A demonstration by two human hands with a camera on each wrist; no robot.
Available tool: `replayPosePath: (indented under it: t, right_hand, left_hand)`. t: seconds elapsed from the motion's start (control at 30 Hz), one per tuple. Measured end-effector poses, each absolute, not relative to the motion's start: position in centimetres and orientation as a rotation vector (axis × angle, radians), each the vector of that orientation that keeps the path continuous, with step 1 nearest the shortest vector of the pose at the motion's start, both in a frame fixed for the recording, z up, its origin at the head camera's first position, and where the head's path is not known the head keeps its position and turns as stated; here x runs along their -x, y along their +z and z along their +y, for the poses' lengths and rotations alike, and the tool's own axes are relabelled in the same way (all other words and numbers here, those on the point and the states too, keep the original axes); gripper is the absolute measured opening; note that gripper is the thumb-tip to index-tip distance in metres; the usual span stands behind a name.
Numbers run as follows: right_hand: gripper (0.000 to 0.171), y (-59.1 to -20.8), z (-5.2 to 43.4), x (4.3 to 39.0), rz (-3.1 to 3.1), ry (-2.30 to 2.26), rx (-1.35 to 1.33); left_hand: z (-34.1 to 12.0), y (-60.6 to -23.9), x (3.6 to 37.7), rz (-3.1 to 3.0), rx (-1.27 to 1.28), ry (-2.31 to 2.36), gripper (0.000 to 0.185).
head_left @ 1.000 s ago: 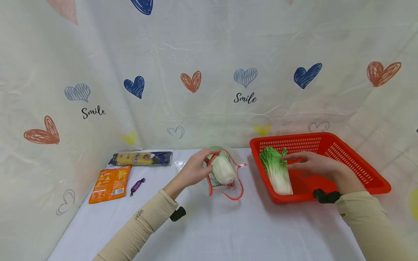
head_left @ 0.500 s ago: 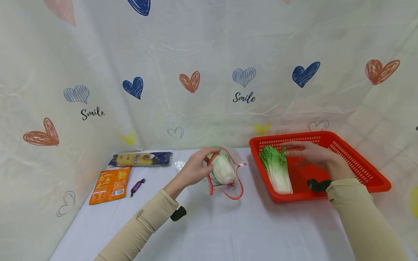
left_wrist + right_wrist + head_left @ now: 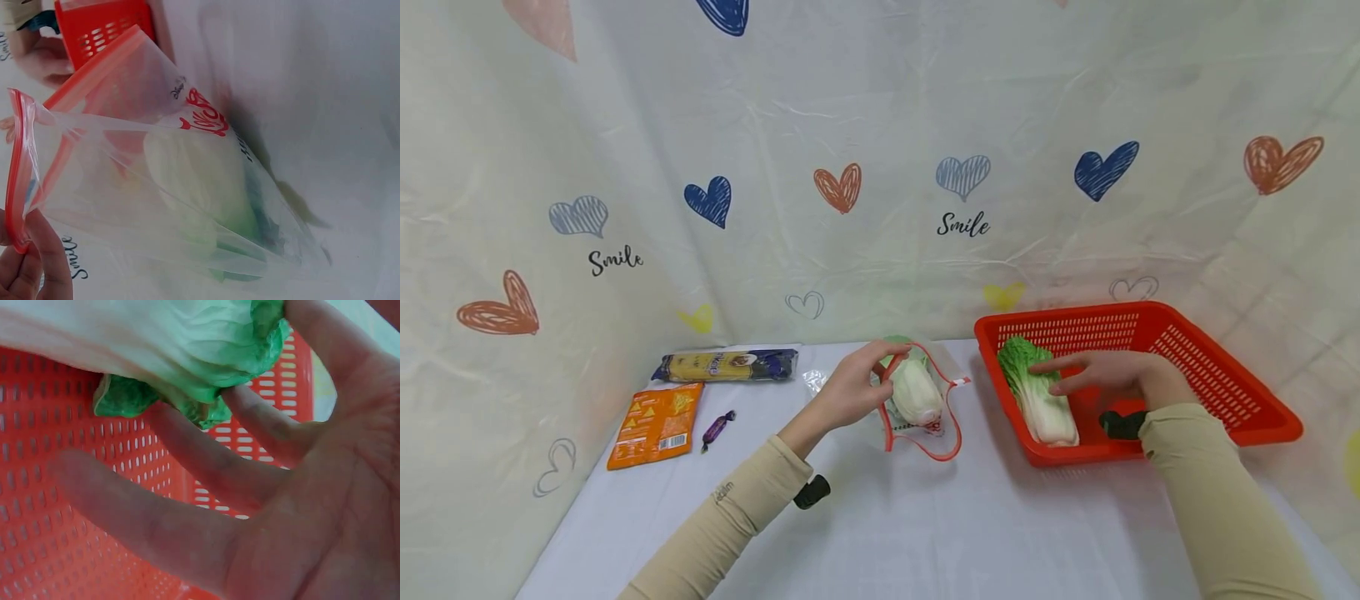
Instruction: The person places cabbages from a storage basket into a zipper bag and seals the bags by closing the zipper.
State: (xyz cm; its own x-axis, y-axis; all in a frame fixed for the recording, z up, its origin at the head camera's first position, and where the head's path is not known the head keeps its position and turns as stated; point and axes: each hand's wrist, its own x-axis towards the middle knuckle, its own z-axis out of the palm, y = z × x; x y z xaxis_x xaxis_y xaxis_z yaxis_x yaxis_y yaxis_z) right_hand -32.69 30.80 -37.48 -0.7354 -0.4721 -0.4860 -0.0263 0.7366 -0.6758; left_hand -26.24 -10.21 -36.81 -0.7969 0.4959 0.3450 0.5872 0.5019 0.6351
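My left hand (image 3: 883, 365) pinches the red zip rim of a clear plastic bag (image 3: 925, 417) and holds its mouth open on the white table. A pale napa cabbage (image 3: 916, 392) lies inside the bag. In the left wrist view my fingers (image 3: 25, 262) grip the rim of the bag (image 3: 94, 156), with the cabbage (image 3: 200, 181) showing through the film. My right hand (image 3: 1060, 375) lies in the red basket (image 3: 1150, 312) with straight fingers touching a second napa cabbage (image 3: 1041, 404). In the right wrist view those fingers (image 3: 187, 444) reach to its green leafy end (image 3: 156, 344).
At the left of the table lie a long pasta packet (image 3: 724, 365), an orange snack packet (image 3: 653, 423) and a small purple candy (image 3: 716, 428). A heart-printed cloth backdrop closes the back and both sides. The red basket fills the right rear of the table.
My right hand came down from the basket's back wall onto the cabbage there, which has shifted a little. The left hand and the bag have barely moved.
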Motion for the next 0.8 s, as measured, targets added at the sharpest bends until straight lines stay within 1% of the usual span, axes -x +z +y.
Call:
replayPosePath:
  t: [0.17,0.47,0.8]
  right_hand:
    - [0.063,-37.7,29.9,32.7,2.220,-0.825,0.366]
    - [0.068,-39.1,28.7,32.9,2.037,-1.013,0.284]
    - [0.066,-38.8,28.7,33.0,2.234,-1.050,0.289]
  left_hand:
    - [-10.2,-36.9,26.3,-2.620,0.960,-1.186,0.055]
    - [-10.0,-37.1,26.2,-2.620,0.982,-1.180,0.053]
    - [-10.2,-37.0,26.3,-2.609,0.985,-1.160,0.053]
